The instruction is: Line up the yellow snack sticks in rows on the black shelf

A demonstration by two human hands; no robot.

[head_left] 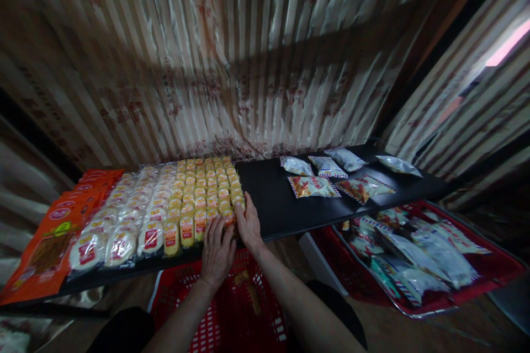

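On the black shelf [269,198] stand close rows of small wrapped yellow cakes [187,229], with red and yellow labels. The fingers of my left hand [218,245] lie stretched out over the front of the rightmost rows. Flat along the right side of the same rows rests my right hand [248,223], its fingers extended. Neither hand is wrapped round a single cake, and the fingers partly hide the packets beneath them. To the left are rows of white wrapped cakes [123,245], and beyond them orange snack bags [52,242] overlap.
Several snack packets [313,187] lie farther right on the shelf. A red basket [507,276] full of packets stands below right. Under my arms is another red basket [174,287] with a few yellow packets at its bottom. Striped sheeting [248,55] hangs behind.
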